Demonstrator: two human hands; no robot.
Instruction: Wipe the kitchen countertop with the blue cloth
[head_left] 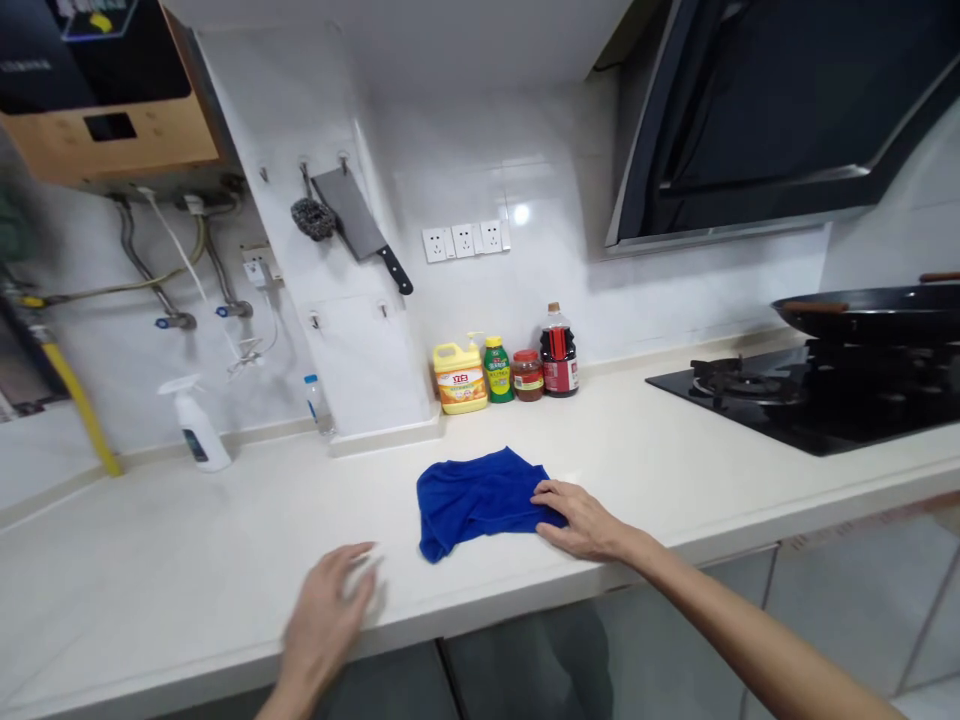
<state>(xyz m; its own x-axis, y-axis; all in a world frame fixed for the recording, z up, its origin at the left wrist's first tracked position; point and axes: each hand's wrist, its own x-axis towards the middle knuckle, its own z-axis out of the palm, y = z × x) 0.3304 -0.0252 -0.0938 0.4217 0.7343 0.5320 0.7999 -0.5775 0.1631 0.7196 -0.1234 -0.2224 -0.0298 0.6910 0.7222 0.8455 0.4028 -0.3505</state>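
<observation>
Looks like the wiping-the-counter step. The blue cloth (480,497) lies crumpled on the white counter (187,560), in front of the bottles (506,372). Right hand (581,520) lies flat, fingers on the cloth's right edge, pressing rather than gripping. Left hand (326,615) is open and empty at the counter's front edge, a bit blurred. Next bit probably needs firm pressure so the cloth slides without bunching.

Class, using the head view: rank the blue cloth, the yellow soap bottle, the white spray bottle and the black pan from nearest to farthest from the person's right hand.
1. Blue cloth: under the fingers of the right hand, touching it.
2. Yellow soap bottle: behind the cloth, by the wall.
3. Black pan and white spray bottle: the pan far right on the stove, the spray bottle far left; too close to call.
</observation>
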